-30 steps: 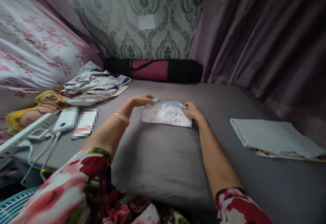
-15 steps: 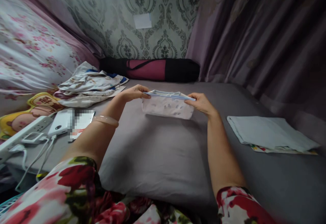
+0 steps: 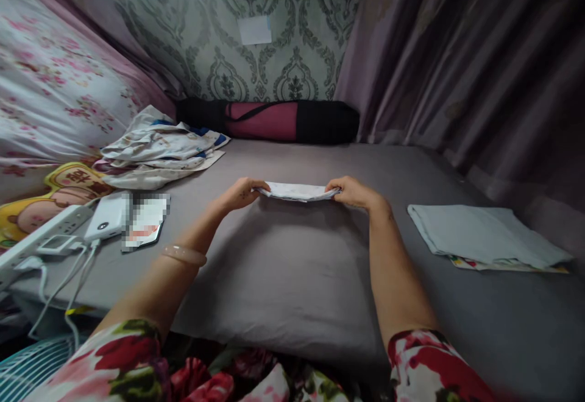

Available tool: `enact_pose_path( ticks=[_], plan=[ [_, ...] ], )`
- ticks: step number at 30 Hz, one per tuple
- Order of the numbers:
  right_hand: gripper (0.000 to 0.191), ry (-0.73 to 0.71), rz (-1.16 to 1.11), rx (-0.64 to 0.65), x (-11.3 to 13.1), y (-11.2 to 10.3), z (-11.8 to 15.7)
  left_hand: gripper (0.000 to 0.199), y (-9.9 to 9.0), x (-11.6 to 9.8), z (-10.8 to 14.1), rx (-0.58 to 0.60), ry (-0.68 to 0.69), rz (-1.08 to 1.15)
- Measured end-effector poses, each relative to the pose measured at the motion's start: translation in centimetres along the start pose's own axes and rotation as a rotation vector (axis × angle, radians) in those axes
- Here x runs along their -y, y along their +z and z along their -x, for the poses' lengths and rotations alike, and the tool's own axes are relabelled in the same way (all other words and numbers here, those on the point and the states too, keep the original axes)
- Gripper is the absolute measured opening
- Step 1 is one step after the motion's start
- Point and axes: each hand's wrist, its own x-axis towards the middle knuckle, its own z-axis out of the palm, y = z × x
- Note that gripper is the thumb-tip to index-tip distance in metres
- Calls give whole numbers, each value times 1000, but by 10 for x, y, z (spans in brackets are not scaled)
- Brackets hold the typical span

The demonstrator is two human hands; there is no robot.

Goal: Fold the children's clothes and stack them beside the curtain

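No text reads with certainty. Beyond the white power strip (image 3: 48,239), the yellow cushion (image 3: 57,198) bears a dark character (image 3: 78,178), Chinese in look, too small and blurred to make out. Right of the strip, reddish marks (image 3: 142,232) on a flat device (image 3: 150,213) are pixelated, unreadable.

You have two hands, one left hand (image 3: 244,195) and one right hand (image 3: 356,193), with one white cloth (image 3: 299,191) between them. Your left arm (image 3: 150,295) wears one bracelet (image 3: 185,255). Left of your left hand, you count one power strip (image 3: 31,246) and one power bank (image 3: 108,215). Beyond both hands: one long bag (image 3: 265,122). Right of your right hand: one pale folded cloth (image 3: 484,234).
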Motion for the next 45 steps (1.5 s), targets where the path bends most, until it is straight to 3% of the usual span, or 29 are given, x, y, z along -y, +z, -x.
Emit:
enact_pose_path(
  ticks=[7,11,15,19,23,27,31,45],
  plan=[
    [44,85,40,192,4,2,1,49,17,11,15,37,118,7],
    [40,103,2,287,5,4,2,53,24,12,21,62,220,-36],
    [28,125,-40,332,5,1,5,59,24,8,29,113,155,-157],
    [27,75,47,178,15,5,2,56,25,-1,27,12,62,-204],
    [43,59,258,-12,41,33,-9,50,40,-18,13,-131,35,-235],
    [55,24,396,-2,61,75,-17,46,63,-37,-1,-34,18,-278],
    [60,3,430,-41,60,102,-21,50,77,-45,-14,87,-13,-333],
    [60,33,382,-107,38,106,-34,61,80,-31,-34,192,-140,-334]
  ],
)
